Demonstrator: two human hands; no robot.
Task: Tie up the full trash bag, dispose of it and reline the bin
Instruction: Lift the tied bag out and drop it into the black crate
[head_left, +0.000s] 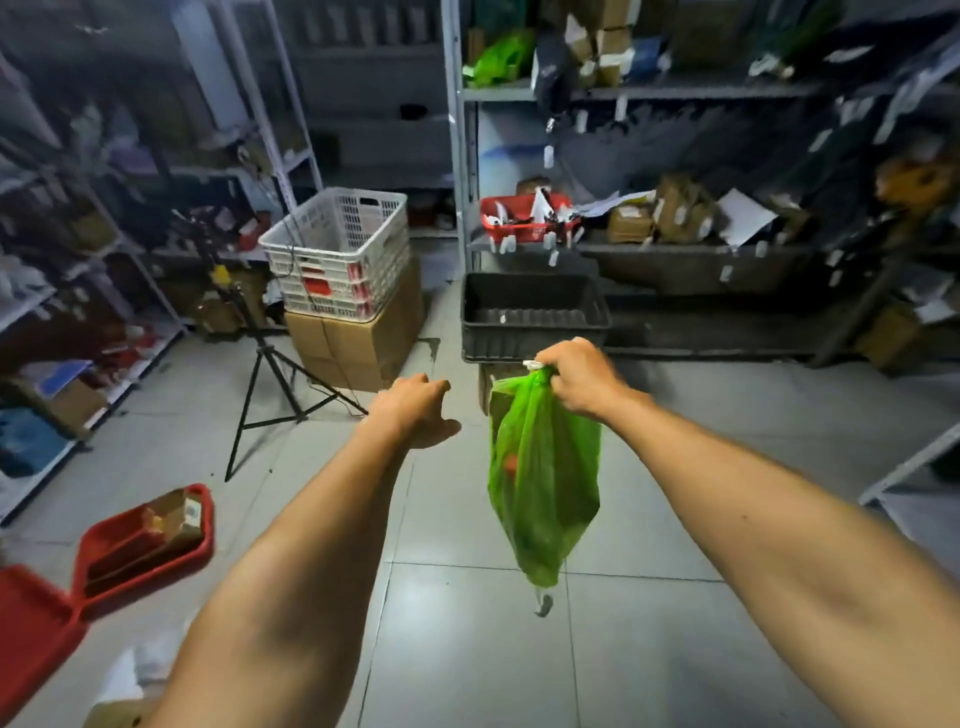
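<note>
Green trash bag held up over the floor

The right hand (579, 376) grips the green trash bag (543, 478) by its gathered top; the left hand (415, 410) hangs loosely curled, holding nothing.

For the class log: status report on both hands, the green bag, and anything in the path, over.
Right hand grips green trash bag by its gathered top, bag hanging clear of floor. Left hand free, fingers loosely curled. Black crate ahead on floor; tripod to the left.
</note>
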